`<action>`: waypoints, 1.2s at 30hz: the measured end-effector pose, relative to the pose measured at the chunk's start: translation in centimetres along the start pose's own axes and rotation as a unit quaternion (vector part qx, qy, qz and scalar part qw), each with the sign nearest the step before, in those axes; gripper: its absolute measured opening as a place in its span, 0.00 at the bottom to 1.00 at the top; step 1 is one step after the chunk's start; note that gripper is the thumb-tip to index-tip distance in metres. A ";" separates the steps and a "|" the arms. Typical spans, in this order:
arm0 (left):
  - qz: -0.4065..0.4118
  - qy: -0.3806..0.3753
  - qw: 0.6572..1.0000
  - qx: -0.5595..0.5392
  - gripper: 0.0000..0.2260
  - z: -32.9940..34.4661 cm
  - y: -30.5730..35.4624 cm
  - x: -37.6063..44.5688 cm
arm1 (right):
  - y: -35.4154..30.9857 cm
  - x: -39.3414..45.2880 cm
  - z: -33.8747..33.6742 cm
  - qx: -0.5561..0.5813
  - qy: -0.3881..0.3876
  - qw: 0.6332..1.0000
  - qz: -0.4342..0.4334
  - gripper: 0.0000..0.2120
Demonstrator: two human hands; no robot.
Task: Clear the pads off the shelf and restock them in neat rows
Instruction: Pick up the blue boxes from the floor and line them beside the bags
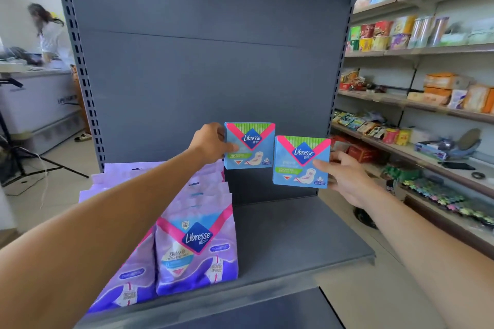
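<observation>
left fingers [232, 147]: we see the thumb across the front of a blue pack [250, 145], other fingers hidden behind it; pinch on its left edge.
right fingers [322, 165]: thumb on the front of a second blue pack [301, 161], the rest behind its right edge; pinch too.
left hand [209, 143]: arm reaches in from lower left, over the purple packs.
right hand [347, 176]: arm comes in from lower right.
blue packs: both upright, faces toward us, held in the air above the back of the shelf, side by side; the right one sits lower. We cannot tell if their edges touch.
purple packs [196, 246]: upright rows on the left half of the shelf, front to back.
shelf [294, 238]: dark grey, right half bare.
around: stocked shelves [427, 83] on the right, a person [50, 32] at a surface far left.
</observation>
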State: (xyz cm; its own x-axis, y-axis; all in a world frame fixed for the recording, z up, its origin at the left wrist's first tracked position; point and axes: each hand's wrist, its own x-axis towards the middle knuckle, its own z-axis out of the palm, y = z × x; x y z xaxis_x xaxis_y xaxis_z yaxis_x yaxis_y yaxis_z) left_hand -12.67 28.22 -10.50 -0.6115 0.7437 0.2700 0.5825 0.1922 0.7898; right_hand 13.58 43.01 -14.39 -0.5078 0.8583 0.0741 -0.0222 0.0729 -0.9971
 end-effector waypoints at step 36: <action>0.093 -0.098 0.881 0.454 0.10 11.1 -10.7 7.0 | 13.6 7.7 0.9 0.009 -0.071 0.995 0.073 0.13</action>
State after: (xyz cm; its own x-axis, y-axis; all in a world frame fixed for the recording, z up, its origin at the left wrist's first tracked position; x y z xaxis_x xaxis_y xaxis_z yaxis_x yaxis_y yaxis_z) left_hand -17.22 38.42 -23.17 -0.4083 0.8954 0.1775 0.9051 0.4224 -0.0485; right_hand 8.61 50.20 -27.38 -0.6233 0.7786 -0.0728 0.0449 -0.0573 -0.9973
